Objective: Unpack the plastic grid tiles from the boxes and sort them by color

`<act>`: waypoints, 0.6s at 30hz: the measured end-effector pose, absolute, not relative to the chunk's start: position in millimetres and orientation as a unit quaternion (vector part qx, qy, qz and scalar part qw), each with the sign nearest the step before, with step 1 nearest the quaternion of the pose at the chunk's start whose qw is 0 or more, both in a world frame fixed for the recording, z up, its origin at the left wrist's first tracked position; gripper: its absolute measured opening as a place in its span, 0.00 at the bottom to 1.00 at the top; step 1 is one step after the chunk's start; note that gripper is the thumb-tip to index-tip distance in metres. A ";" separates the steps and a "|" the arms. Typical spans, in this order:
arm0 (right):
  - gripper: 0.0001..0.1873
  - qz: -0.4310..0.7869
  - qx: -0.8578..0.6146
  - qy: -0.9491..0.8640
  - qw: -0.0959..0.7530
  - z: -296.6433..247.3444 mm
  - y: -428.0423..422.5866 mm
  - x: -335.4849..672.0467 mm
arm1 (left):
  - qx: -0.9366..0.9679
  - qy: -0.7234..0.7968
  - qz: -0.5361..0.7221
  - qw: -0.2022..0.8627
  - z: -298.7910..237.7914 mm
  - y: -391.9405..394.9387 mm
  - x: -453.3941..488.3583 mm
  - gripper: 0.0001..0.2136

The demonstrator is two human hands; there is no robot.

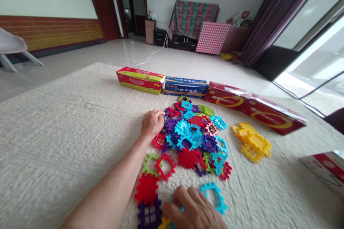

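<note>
A heap of bright plastic interlocking tiles (193,136) in red, cyan, purple and green lies on a cream rug (67,132). My left hand (152,122) rests at the heap's left edge with its fingers curled into the purple tiles; what they grip is hidden. My right hand (192,209) is at the bottom edge, knuckles up, fingers bent over a cyan tile with a yellow one under the palm. Beside it lie a cyan frame tile (213,196), a solid red tile (147,188) and a purple grid tile (149,214). A separate small pile of yellow tiles (252,141) lies to the right.
Long boxes line the rug's far edge: a red-and-yellow one (139,80), a blue one (185,87) and two red ones (274,114). Another box (328,171) sits at the right edge. A white chair (13,46) stands far left, and a covered cabinet against the back wall.
</note>
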State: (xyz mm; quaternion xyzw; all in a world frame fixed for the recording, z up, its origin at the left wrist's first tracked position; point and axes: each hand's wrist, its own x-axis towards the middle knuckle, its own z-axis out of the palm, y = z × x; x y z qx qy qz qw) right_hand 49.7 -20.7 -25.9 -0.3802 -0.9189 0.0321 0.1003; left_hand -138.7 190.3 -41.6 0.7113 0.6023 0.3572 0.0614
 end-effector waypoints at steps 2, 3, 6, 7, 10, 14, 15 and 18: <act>0.07 0.048 -0.381 -0.918 0.096 -25.3 -17.9 49.8 | 0.712 0.600 0.359 0.060 -42.7 190.8 -139.0 0.13; 0.07 0.074 -0.379 -0.918 0.088 -21.8 -15.4 50.5 | 0.712 0.599 0.360 0.060 -43.3 191.1 -139.2 0.13; 0.14 0.209 -0.371 -0.900 0.092 2.1 -4.2 57.5 | 0.713 0.597 0.363 0.059 -44.9 191.7 -139.4 0.13; 0.19 0.252 -0.376 -0.885 0.109 12.2 0.6 62.2 | 0.713 0.596 0.365 0.059 -45.3 191.8 -139.4 0.13; 0.31 0.256 -0.460 -0.826 0.202 32.6 17.6 86.9 | 0.715 0.589 0.372 0.056 -46.2 192.1 -139.3 0.13; 0.24 0.033 -0.606 -0.727 0.322 18.9 43.2 145.7 | 0.719 0.578 0.382 0.053 -48.8 193.4 -140.3 0.13; 0.26 -0.014 -0.640 -0.693 0.331 12.1 48.5 161.8 | 0.720 0.576 0.383 0.053 -49.8 194.0 -140.8 0.13; 0.30 -0.097 -0.719 -0.613 0.314 -1.0 58.2 197.8 | 0.723 0.570 0.386 0.053 -52.6 195.8 -142.1 0.13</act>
